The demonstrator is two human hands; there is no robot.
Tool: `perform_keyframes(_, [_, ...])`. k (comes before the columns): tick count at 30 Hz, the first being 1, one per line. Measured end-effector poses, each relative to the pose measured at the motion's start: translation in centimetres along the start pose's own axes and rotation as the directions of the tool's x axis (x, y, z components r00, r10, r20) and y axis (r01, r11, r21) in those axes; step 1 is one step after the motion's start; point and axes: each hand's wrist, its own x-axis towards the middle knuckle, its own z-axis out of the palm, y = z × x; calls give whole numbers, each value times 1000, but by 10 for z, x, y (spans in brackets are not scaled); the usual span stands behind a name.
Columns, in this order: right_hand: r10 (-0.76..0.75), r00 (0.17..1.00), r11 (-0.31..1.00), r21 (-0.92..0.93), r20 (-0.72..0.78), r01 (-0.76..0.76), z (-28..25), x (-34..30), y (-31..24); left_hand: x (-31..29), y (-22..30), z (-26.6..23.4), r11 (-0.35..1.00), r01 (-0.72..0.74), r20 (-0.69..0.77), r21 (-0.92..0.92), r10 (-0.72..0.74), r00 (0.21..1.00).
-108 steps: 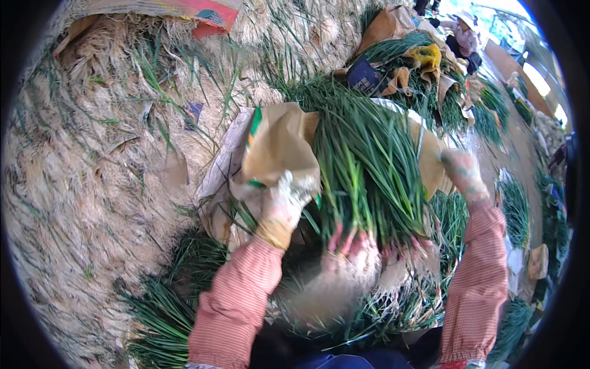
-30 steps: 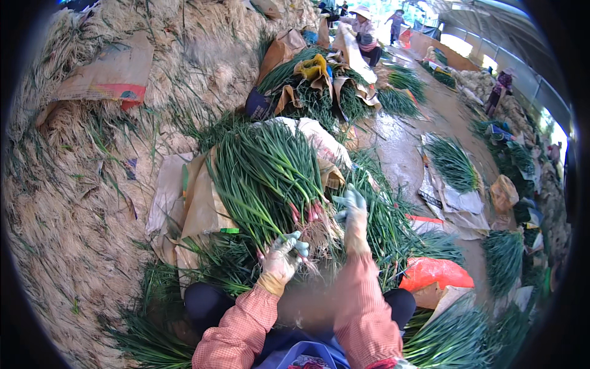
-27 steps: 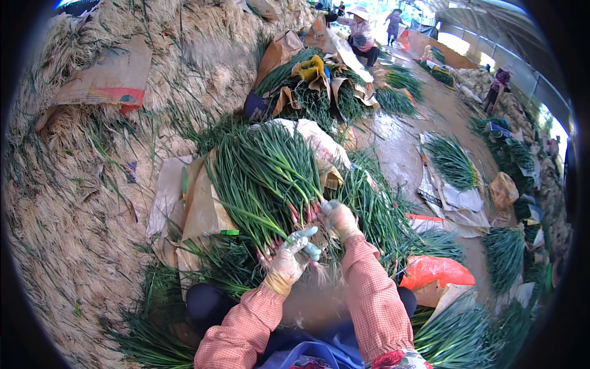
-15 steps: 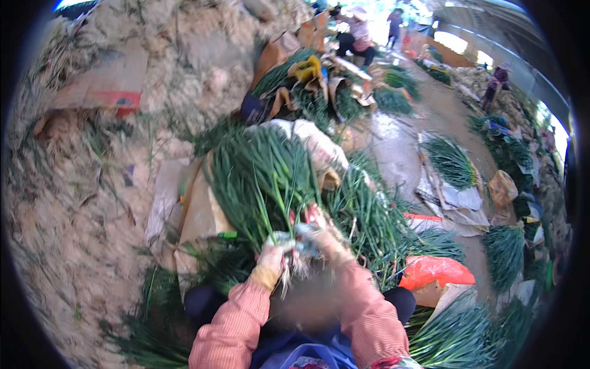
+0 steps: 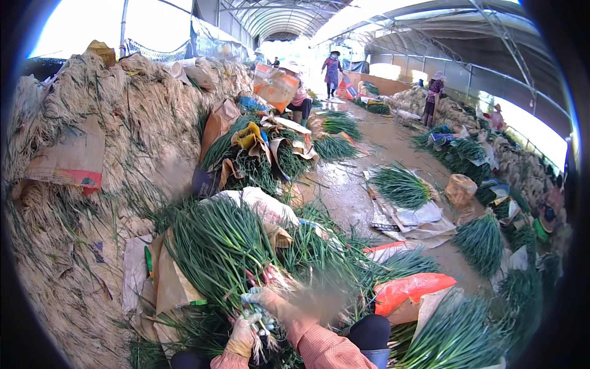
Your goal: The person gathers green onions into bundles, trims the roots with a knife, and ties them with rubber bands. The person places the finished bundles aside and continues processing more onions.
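Before me lies a large heap of scallions [image 5: 215, 237], green leaves pointing away and pale roots toward me. My left hand [image 5: 243, 335], in a cream glove with bluish fingertips, closes round a few scallions near their white root ends. Next to it, my right hand [image 5: 271, 301], gloved likewise, has its fingers curled against the same stems, touching the left fingertips. Roots of the held scallions [image 5: 263, 347] dangle below the fingers. A blur covers part of the view right of my right hand.
A red-orange bag [image 5: 410, 291] and a scallion pile [image 5: 461, 332] sit at my right. A tall bank of pale stripped leaves [image 5: 86, 246] rises on the left. Further scallions lie on a sheet [image 5: 424, 216] across the wet aisle [image 5: 344, 184]. Several people work farther off, one walking person [image 5: 332, 71] among them.
The view has tilted up, so more of the shelter and aisle shows and my hands sit lower and further left in it. Both hands stay at the scallion roots.
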Motion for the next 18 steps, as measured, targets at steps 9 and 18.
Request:
perform_keyframes(9, [-504, 769, 681, 366, -393, 634, -7, -46, -69, 18, 18, -13, 859, -369, -182, -354, 324, 928])
perform_keyframes(18, [-316, 896, 651, -758, -311, -33, -11, -10, -53, 2, 43, 14, 931, -346, -109, -112, 335, 936])
